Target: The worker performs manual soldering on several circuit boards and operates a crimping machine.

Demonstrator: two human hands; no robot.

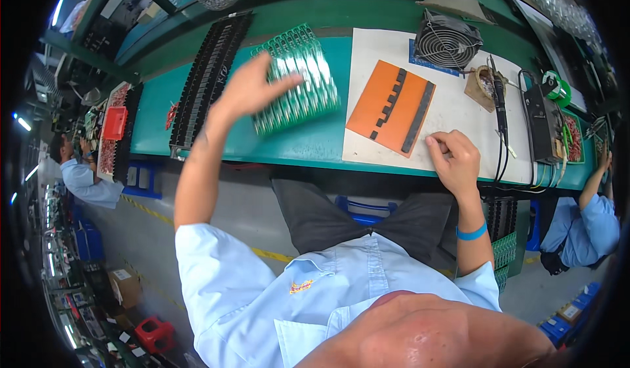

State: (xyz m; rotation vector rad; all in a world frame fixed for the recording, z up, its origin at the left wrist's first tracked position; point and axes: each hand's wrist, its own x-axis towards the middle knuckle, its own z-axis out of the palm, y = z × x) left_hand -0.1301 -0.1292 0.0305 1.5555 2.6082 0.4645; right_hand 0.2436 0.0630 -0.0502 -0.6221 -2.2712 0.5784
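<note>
My left hand (251,87) is over the left side of a group of green circuit boards (302,73) on the bench. Its thumb and a finger are spread apart. Whether it touches the boards I cannot tell. My right hand (457,160) is by the front edge of a white sheet (367,43), fingers curled in loosely, with nothing visible in them. Just left of it lies an orange board (367,109) with a stepped row of black blocks (392,97) and a dark strip (420,115) along its right edge.
A long black slotted rack (209,73) stands left of the boards. Behind the orange board is a black fan (448,43); to its right are a soldering iron (499,99), its cables and a black box (543,119). Co-workers sit at far left (88,178) and far right (584,230).
</note>
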